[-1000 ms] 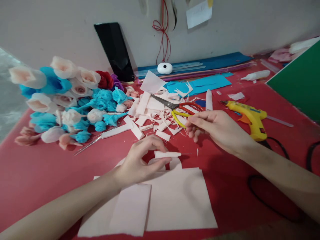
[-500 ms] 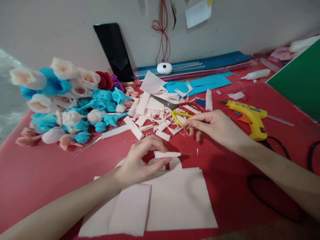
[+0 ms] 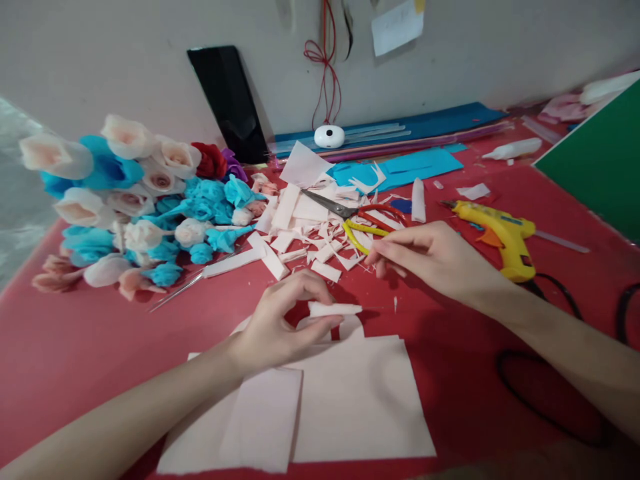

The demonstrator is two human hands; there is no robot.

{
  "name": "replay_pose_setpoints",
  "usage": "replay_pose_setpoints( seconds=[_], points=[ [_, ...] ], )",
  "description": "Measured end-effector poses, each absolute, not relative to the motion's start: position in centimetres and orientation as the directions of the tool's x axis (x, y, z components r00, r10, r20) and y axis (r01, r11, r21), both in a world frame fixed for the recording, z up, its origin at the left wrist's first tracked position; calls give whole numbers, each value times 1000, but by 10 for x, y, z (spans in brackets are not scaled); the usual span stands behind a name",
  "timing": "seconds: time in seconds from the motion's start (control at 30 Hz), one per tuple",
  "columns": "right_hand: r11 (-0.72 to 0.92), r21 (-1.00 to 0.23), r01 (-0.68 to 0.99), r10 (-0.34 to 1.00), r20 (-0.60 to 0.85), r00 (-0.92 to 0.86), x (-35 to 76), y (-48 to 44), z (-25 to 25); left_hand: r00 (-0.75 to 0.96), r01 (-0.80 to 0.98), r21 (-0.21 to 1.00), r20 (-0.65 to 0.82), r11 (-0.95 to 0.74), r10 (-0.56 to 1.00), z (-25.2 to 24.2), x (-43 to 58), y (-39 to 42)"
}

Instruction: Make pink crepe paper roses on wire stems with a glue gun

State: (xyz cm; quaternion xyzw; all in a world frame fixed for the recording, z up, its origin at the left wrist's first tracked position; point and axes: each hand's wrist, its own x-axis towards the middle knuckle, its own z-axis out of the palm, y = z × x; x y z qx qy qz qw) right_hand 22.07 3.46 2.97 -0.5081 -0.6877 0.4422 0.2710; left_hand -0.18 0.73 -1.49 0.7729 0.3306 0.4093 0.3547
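Scraps litter the red table under a pale wall; left hand pinches a strip, right hand pinches yellow scissors.

Bare left hand, thumb and curled fingers pinched together, forearm trailing back to its lower left, right hand ahead and to the right of it, palm down, fingertips drawn together pointing left, forearm stretching back rightward
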Motion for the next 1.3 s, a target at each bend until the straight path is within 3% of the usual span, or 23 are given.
replay_pose_setpoints(
  seconds=[0.37,0.97,1.3],
  points=[
    [-55,-990,128,891,-107,-442,218,28,33,453,238,828,368,-508,812,-18,-4,6],
    [-42,-996,75,913,-69,-403,215,19,41,447,231,828,376,-510,812,-18,-3,5],
    [-30,-989,144,931,-81,-355,215,18,46,445,224,845,355,-486,822,-18,-5,5]
  ],
)
